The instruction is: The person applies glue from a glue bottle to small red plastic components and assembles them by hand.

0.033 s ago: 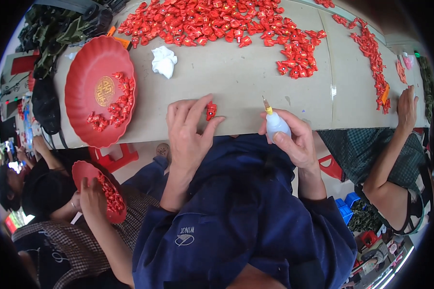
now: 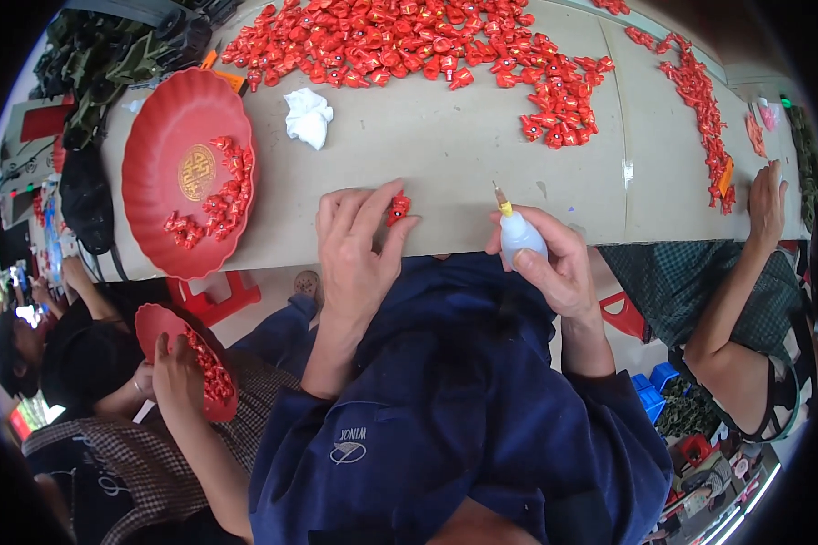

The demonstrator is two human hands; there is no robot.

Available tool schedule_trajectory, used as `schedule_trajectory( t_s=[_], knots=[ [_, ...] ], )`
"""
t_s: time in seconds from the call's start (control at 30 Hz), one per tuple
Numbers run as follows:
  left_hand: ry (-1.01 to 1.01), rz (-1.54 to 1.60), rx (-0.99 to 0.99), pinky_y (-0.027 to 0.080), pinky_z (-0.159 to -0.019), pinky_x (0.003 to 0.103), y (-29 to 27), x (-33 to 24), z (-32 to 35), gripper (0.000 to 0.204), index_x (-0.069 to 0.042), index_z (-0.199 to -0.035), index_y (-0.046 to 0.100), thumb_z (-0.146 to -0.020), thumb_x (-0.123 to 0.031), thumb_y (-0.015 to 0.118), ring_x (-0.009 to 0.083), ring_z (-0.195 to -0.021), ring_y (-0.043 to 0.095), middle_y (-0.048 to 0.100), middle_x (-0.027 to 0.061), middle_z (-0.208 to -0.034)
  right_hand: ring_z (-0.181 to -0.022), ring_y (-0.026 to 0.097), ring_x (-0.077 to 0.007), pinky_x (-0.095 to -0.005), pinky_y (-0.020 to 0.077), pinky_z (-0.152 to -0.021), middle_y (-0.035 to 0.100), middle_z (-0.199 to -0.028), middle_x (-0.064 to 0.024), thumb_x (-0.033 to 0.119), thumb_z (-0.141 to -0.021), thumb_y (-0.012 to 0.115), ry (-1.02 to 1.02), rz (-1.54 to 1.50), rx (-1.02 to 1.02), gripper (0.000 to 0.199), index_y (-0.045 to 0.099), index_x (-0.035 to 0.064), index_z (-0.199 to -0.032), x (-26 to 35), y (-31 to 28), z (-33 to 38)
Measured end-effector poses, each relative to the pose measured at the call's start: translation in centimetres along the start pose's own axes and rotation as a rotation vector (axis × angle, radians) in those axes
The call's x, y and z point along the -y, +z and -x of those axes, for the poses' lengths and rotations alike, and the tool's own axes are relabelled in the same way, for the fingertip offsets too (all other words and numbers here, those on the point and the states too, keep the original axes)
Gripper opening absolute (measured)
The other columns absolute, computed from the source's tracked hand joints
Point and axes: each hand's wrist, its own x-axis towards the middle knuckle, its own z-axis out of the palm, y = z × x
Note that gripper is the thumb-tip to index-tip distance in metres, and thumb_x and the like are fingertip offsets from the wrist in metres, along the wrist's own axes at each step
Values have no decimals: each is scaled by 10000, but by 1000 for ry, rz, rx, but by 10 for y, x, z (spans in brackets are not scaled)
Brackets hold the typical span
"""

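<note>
My left hand [image 2: 350, 238] is at the table's near edge, with thumb and index finger curled round a small red moulded piece [image 2: 398, 209] that has a dark dot on it. My right hand [image 2: 552, 257] grips a squeeze bottle [image 2: 522, 238], pale and soft-looking, with a yellow collar and a thin needle tip pointing up and away from me. A gap of bare tabletop separates the needle from the red piece. To the left stands a large red scalloped tray [image 2: 154, 173] with several similar red pieces inside.
A big heap of red pieces [image 2: 373, 41] covers the far table, spreading right. White crumpled tissue [image 2: 308, 117] lies near the tray. At left, a co-worker's hand [image 2: 177, 368] reaches into a red bowl [image 2: 159, 325]. Another person's hand [image 2: 768, 204] rests at the table's right.
My left thumb and index finger have drawn slightly closer round the red piece. The squeeze bottle has barely moved. The co-worker's hand at left has shifted a little over the bowl.
</note>
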Motion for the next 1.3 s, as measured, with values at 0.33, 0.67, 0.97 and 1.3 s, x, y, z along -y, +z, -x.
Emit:
schedule_trajectory(
  t_s=[0.33,0.67,0.97,1.3],
  knots=[
    [-580,1283,218,412,-692,222,2,-16,6,318,-5,-1200,476,-935,-179,446,98,-799,503,546,58,-939,-737,515,-69,-199,419,-627,597,-859,-62,189,-863,546,-38,-34,-131,375,480,-32,-1159,1,12,-7],
    [-650,1623,381,427,-621,218,5,-11,11,354,12,-1221,449,-943,-206,421,120,-747,543,564,87,-928,-820,545,-115,-270,523,-719,548,-910,-74,130,-868,538,-51,-52,-161,360,443,-36,-1173,6,18,-9],
    [-482,1303,310,471,-709,215,3,-22,11,375,40,-1172,492,-808,39,583,113,-820,571,573,76,-921,-763,539,-69,-222,499,-654,559,-852,-26,109,-829,611,7,-19,-263,318,488,-18,-1093,6,30,-16],
    [-381,1163,208,484,-760,219,10,-21,14,381,54,-1117,522,-753,98,622,127,-859,592,591,105,-981,-715,536,-52,-192,461,-626,567,-818,-17,74,-814,628,25,-40,-247,287,502,-8,-1059,3,32,-17]
  ],
)
